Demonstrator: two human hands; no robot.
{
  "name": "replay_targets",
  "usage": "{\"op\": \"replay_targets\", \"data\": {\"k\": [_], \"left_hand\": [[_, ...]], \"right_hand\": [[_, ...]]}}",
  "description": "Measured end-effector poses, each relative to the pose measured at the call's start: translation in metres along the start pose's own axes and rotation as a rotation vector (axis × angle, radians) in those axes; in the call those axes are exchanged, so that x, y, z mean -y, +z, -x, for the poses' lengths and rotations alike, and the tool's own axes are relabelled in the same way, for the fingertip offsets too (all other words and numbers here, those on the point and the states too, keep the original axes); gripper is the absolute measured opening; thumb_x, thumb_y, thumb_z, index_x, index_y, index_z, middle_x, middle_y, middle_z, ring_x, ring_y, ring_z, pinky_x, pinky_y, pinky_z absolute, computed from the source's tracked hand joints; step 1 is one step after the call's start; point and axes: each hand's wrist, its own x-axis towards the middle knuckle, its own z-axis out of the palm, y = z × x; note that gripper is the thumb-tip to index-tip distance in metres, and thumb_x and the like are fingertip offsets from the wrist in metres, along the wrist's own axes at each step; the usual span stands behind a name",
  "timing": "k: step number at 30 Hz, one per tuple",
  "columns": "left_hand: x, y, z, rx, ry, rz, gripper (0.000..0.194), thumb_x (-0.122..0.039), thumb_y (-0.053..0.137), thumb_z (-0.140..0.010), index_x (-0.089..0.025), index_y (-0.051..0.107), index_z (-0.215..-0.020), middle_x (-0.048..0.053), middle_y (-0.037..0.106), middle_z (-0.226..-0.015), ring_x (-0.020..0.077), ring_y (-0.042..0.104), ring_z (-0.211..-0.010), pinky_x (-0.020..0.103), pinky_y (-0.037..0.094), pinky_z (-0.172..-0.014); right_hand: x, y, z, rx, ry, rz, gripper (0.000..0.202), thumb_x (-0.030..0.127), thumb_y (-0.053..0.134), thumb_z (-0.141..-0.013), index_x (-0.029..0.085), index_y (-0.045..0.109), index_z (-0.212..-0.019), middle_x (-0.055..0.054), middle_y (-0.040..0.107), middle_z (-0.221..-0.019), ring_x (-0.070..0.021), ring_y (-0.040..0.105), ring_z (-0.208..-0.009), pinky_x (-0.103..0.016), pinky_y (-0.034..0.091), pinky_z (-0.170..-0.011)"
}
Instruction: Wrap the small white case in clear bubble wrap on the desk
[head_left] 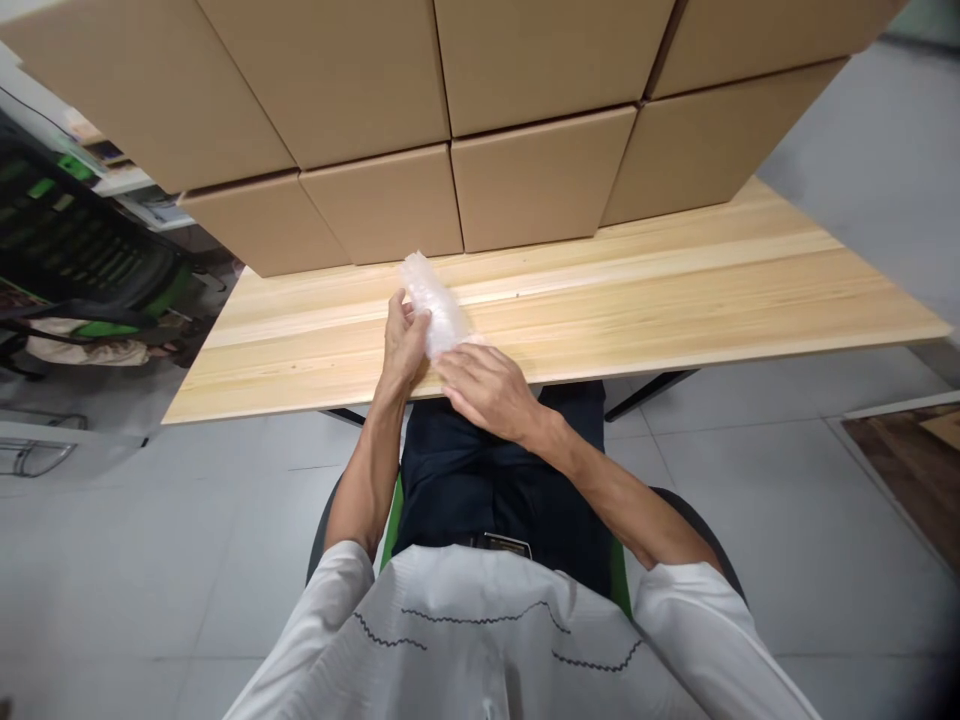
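Observation:
A bundle of translucent white bubble wrap (436, 300) lies slanted over the front part of the wooden table (675, 290), its far end close to the cardboard boxes. My left hand (405, 338) grips its left side, with the thumb on top and the fingers curled round it. Over the near end rests my right hand (487, 388), its fingers pressed together on the wrap. Whatever may be inside the wrap cannot be made out.
Two rows of stacked cardboard boxes (531, 185) line the back of the table. A black and green chair (82, 240) stands at the far left. My legs are under the table's front edge.

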Motion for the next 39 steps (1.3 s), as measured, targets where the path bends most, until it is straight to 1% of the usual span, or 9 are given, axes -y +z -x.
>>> {"op": "replay_targets", "data": {"k": [5, 10, 13, 16, 22, 26, 30, 34, 39], "left_hand": [[0.009, -0.014, 0.005, -0.053, -0.001, -0.088, 0.083, -0.040, 0.071, -0.108, -0.027, 0.044, -0.185, 0.021, 0.064, -0.177, 0.0313, 0.075, -0.150, 0.050, 0.066, -0.125], [0.015, -0.014, 0.007, -0.097, 0.183, -0.286, 0.059, -0.042, 0.068, -0.111, -0.023, 0.068, -0.167, 0.019, 0.070, -0.160, 0.0309, 0.074, -0.142, 0.048, 0.062, -0.129], [0.012, -0.012, 0.009, -0.120, 0.260, -0.379, 0.054, -0.031, 0.066, -0.107, -0.020, 0.075, -0.159, 0.015, 0.077, -0.133, 0.0293, 0.076, -0.121, 0.047, 0.064, -0.121], [0.008, -0.011, 0.012, -0.092, 0.254, -0.399, 0.056, -0.025, 0.063, -0.105, -0.015, 0.077, -0.158, 0.008, 0.079, -0.105, 0.0264, 0.073, -0.097, 0.044, 0.063, -0.106], [0.000, -0.010, 0.018, -0.036, 0.132, -0.189, 0.048, -0.026, 0.067, -0.102, -0.015, 0.083, -0.146, 0.000, 0.073, -0.083, 0.0203, 0.065, -0.077, 0.034, 0.052, -0.080], [-0.016, -0.016, 0.025, 0.027, 0.119, 0.034, 0.046, -0.061, 0.066, -0.117, -0.020, 0.085, -0.110, 0.003, 0.075, -0.087, 0.0204, 0.068, -0.084, 0.032, 0.055, -0.082], [-0.027, -0.027, 0.023, 0.153, 0.019, 0.224, 0.064, -0.085, 0.082, -0.102, -0.021, 0.083, -0.102, 0.005, 0.080, -0.095, 0.0219, 0.076, -0.092, 0.032, 0.061, -0.087], [-0.021, -0.031, 0.015, 0.197, -0.160, 0.294, 0.058, -0.067, 0.108, -0.075, -0.017, 0.086, -0.093, 0.005, 0.081, -0.084, 0.0192, 0.074, -0.079, 0.029, 0.058, -0.073], [-0.017, -0.027, 0.014, 0.114, -0.173, 0.357, 0.033, -0.044, 0.102, -0.081, -0.016, 0.091, -0.094, 0.003, 0.084, -0.086, 0.0153, 0.074, -0.079, 0.025, 0.059, -0.075]], "right_hand": [[0.016, 0.008, 0.010, -0.045, -0.062, -0.231, 0.041, 0.037, 0.055, -0.124, 0.034, 0.093, -0.140, -0.005, 0.092, -0.145, -0.0315, 0.086, -0.141, -0.056, 0.072, -0.122], [-0.010, 0.000, 0.006, -0.385, 0.366, -0.345, 0.054, 0.058, 0.048, -0.125, 0.026, 0.090, -0.141, -0.014, 0.091, -0.143, -0.0344, 0.086, -0.138, -0.056, 0.069, -0.126], [-0.033, -0.001, -0.005, -0.291, 0.578, -0.432, 0.062, 0.070, 0.057, -0.118, 0.024, 0.083, -0.152, -0.016, 0.087, -0.154, -0.0388, 0.082, -0.147, -0.060, 0.065, -0.130], [-0.041, 0.004, -0.017, -0.096, 0.641, -0.578, 0.062, 0.060, 0.067, -0.112, 0.024, 0.077, -0.162, -0.014, 0.085, -0.160, -0.0379, 0.082, -0.148, -0.059, 0.065, -0.130], [-0.017, 0.002, -0.037, -0.044, 0.515, -0.358, 0.059, 0.038, 0.064, -0.111, 0.023, 0.074, -0.168, -0.013, 0.080, -0.168, -0.0394, 0.073, -0.157, -0.060, 0.057, -0.139], [-0.002, -0.004, -0.052, 0.116, 0.338, -0.314, 0.060, 0.038, 0.059, -0.119, 0.017, 0.064, -0.174, -0.018, 0.075, -0.174, -0.0397, 0.072, -0.157, -0.060, 0.051, -0.141], [0.002, -0.002, -0.061, 0.288, 0.169, -0.330, 0.039, 0.037, 0.050, -0.127, 0.021, 0.076, -0.150, -0.015, 0.079, -0.168, -0.0347, 0.071, -0.160, -0.066, 0.032, -0.151], [-0.003, 0.004, -0.055, 0.331, 0.096, -0.274, 0.036, 0.035, 0.051, -0.128, 0.024, 0.085, -0.135, -0.013, 0.084, -0.160, -0.0325, 0.067, -0.165, -0.069, 0.024, -0.155], [-0.019, -0.003, -0.035, 0.305, 0.111, -0.179, 0.042, 0.031, 0.056, -0.123, 0.023, 0.081, -0.156, -0.013, 0.082, -0.166, -0.0342, 0.069, -0.164, -0.070, 0.025, -0.155]]}}
